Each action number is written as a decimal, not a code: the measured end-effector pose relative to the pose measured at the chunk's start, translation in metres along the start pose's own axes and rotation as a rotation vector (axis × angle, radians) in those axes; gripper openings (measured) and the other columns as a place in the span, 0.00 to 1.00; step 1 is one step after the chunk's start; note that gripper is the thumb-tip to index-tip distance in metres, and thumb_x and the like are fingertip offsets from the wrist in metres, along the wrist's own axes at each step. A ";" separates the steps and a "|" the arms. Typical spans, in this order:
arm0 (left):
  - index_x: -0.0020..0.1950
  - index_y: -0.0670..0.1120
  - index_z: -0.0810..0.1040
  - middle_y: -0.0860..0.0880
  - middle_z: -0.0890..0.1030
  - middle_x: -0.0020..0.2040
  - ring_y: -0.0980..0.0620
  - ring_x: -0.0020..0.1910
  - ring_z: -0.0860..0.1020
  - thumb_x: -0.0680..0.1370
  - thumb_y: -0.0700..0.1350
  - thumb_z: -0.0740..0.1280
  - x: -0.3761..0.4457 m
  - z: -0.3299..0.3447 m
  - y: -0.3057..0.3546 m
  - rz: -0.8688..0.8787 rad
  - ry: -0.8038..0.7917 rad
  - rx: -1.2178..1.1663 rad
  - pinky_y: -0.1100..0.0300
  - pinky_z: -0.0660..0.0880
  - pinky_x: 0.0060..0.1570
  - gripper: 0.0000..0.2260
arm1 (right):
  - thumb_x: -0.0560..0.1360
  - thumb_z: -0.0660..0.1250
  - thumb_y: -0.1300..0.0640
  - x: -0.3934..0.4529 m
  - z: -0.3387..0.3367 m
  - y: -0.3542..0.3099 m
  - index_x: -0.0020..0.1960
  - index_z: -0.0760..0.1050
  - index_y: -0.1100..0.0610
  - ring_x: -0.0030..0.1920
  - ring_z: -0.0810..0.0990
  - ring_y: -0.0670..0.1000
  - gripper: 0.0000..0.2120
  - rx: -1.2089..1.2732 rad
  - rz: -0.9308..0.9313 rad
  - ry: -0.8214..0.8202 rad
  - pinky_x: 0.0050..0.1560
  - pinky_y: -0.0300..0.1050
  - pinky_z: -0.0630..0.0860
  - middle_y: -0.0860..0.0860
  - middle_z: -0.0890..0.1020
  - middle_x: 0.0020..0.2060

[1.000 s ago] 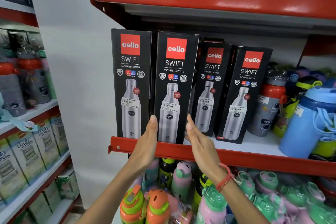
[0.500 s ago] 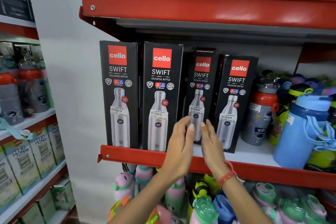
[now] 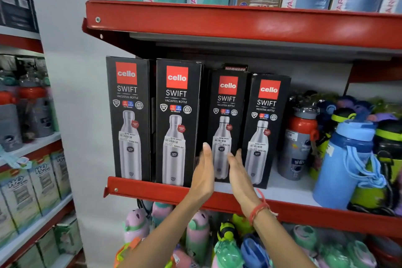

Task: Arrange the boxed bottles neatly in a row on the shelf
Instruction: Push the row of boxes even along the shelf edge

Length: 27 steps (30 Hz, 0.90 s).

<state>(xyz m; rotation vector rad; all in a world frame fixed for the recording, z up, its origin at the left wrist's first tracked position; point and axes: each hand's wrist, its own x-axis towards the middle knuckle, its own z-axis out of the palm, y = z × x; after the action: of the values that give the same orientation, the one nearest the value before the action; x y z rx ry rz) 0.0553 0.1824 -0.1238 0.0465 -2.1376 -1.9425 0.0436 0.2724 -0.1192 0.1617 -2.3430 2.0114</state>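
Four black boxed bottles stand in a row on the red-edged shelf [image 3: 152, 190]. The first box [image 3: 128, 119] and second box [image 3: 177, 124] are taller and sit at the front edge. The third box [image 3: 226, 102] stands further back, and the fourth box [image 3: 265, 119] leans slightly beside it. My left hand [image 3: 203, 172] is raised at the third box's lower left edge with straight fingers. My right hand [image 3: 239, 174], a red thread on its wrist, faces it in front of the box's lower right. Both palms face each other and hold nothing.
Loose bottles crowd the shelf's right side, among them a grey and red bottle [image 3: 298, 143] and a large blue bottle [image 3: 348, 159]. The red upper shelf [image 3: 217, 24] hangs low over the boxes. Children's bottles [image 3: 195, 235] fill the shelf below. Another rack [image 3: 26, 148] stands left.
Both hands moved right, from either side of the second box to the front of the third box. The fourth box leans less than a second ago.
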 end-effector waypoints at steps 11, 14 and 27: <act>0.78 0.53 0.50 0.54 0.51 0.79 0.58 0.77 0.50 0.68 0.77 0.39 -0.051 -0.029 0.000 0.050 -0.120 0.078 0.51 0.46 0.76 0.44 | 0.79 0.48 0.43 -0.058 0.005 0.000 0.76 0.50 0.43 0.75 0.55 0.48 0.26 -0.040 -0.024 0.025 0.73 0.49 0.52 0.43 0.56 0.76; 0.78 0.53 0.50 0.53 0.51 0.79 0.56 0.77 0.49 0.69 0.75 0.38 -0.056 -0.034 0.003 0.044 -0.148 0.099 0.49 0.46 0.76 0.42 | 0.79 0.48 0.42 -0.062 0.007 -0.001 0.76 0.50 0.43 0.75 0.56 0.48 0.25 -0.071 -0.025 0.044 0.73 0.49 0.52 0.43 0.57 0.76; 0.61 0.50 0.74 0.49 0.77 0.59 0.58 0.55 0.76 0.81 0.57 0.51 -0.062 -0.008 0.024 0.384 0.142 0.175 0.56 0.71 0.61 0.18 | 0.76 0.53 0.42 -0.044 -0.027 0.007 0.68 0.69 0.49 0.67 0.71 0.50 0.24 0.019 -0.113 0.241 0.71 0.54 0.63 0.48 0.73 0.68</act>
<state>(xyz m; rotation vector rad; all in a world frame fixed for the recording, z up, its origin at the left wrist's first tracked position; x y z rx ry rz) 0.1207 0.1892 -0.1095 -0.1764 -2.0384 -1.4912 0.0861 0.3018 -0.1266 0.0472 -2.1206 1.8840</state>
